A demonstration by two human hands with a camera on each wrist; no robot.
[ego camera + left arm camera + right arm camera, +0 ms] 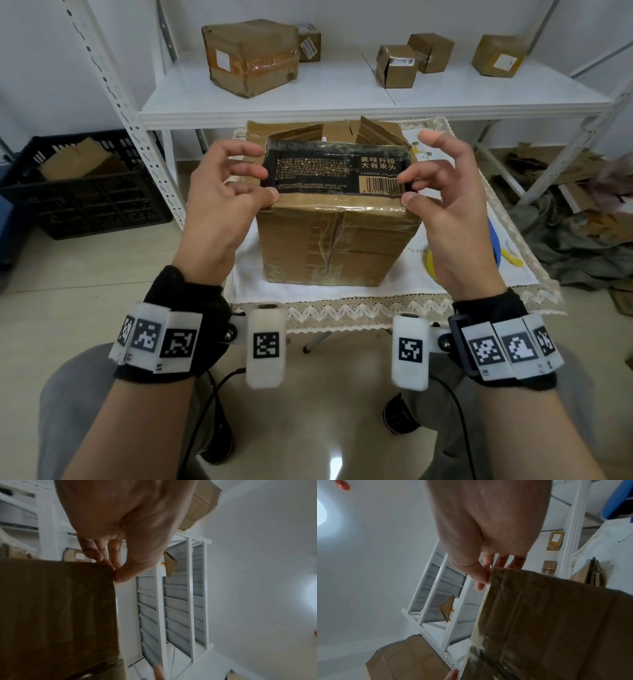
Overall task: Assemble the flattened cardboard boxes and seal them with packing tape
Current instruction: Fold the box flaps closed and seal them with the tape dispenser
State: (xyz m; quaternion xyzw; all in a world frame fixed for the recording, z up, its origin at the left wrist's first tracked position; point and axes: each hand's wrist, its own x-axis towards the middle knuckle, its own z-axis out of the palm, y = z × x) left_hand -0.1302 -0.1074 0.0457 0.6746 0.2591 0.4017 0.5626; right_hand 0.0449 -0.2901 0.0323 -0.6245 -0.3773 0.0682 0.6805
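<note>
A brown cardboard box (335,240), glossy with clear tape, stands on the cloth-covered table (342,308). Its near top flap (335,168) is black with gold print and a barcode, and it stands raised. My left hand (269,185) pinches the flap's left corner between thumb and curled fingers. My right hand (404,188) pinches the right corner the same way, index finger lifted. In the left wrist view, the left hand (115,568) grips the corner of the box (56,615). In the right wrist view, the right hand (486,574) grips the taped edge of the box (547,622).
Flattened cardboard (342,132) lies behind the box. A blue and yellow object (496,246) sits on the table at right. The white shelf (308,102) holds several taped boxes. A black crate (85,185) stands at left, and cardboard scraps (565,178) lie at right.
</note>
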